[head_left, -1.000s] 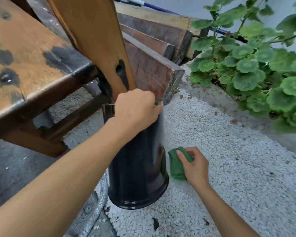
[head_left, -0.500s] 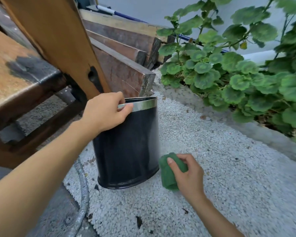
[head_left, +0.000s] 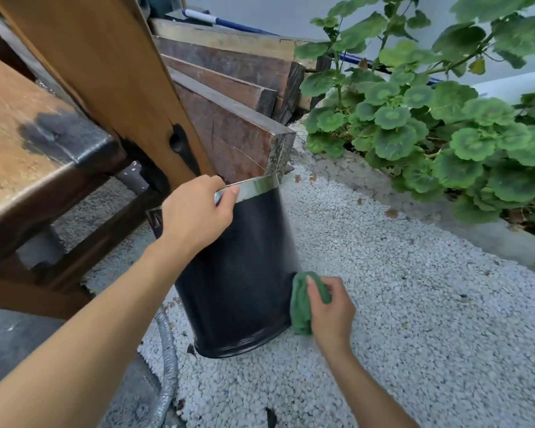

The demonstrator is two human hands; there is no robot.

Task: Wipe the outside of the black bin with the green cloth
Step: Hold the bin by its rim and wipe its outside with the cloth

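Observation:
The black bin (head_left: 244,273) with a shiny metal rim stands on the white pebble ground, leaning a little toward the wooden planks behind it. My left hand (head_left: 195,211) grips its rim at the near left side. My right hand (head_left: 331,310) holds a bunched green cloth (head_left: 301,301) pressed against the bin's lower right wall, close to the base. The bin's far side and inside are hidden.
A worn wooden bench (head_left: 44,156) and a slanted plank (head_left: 112,72) stand to the left. Stacked dark timber beams (head_left: 235,97) lie right behind the bin. A leafy green plant (head_left: 430,118) fills the right back. A grey corrugated hose (head_left: 167,366) lies near the bin's base.
The view has shifted as my head moved. My right hand has brought the green cloth against the bin's lower right wall. My left hand keeps its grip on the rim.

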